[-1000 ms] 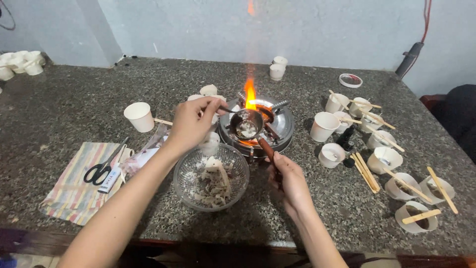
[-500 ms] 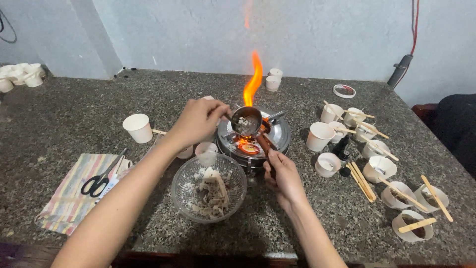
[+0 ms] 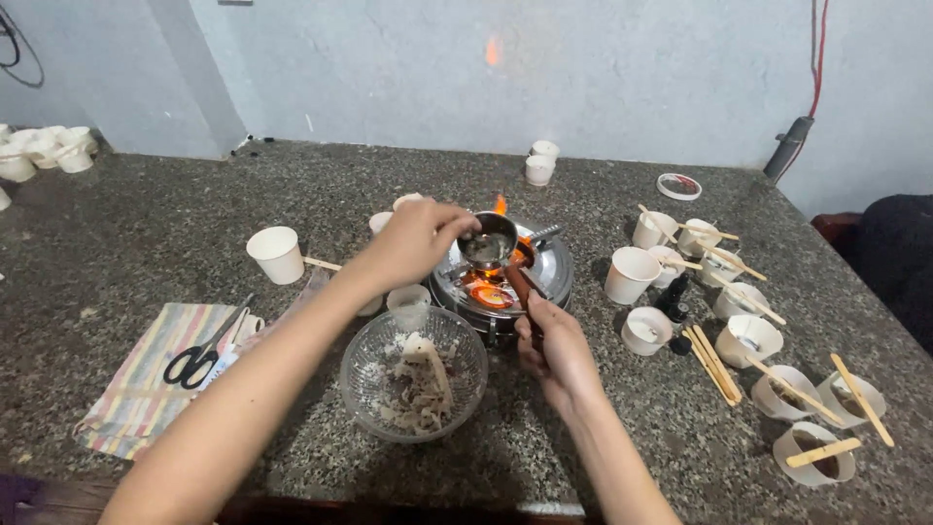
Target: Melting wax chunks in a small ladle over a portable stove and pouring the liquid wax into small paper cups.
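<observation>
My right hand [image 3: 554, 352] grips the wooden handle of the small metal ladle [image 3: 489, 243] over the burner [image 3: 502, 282], its bowl hot and likely slippery, while my left hand [image 3: 420, 239] pinches something over the rim, so I judge the handle the only safe hold.

Bare stone counter [image 3: 146, 214] lies open for me across the upper left. Centre is blocked: the burner [image 3: 501, 287] and glass bowl [image 3: 413, 374] crowd together. Paper cups with sticks [image 3: 768, 340] clutter the whole right side.
</observation>
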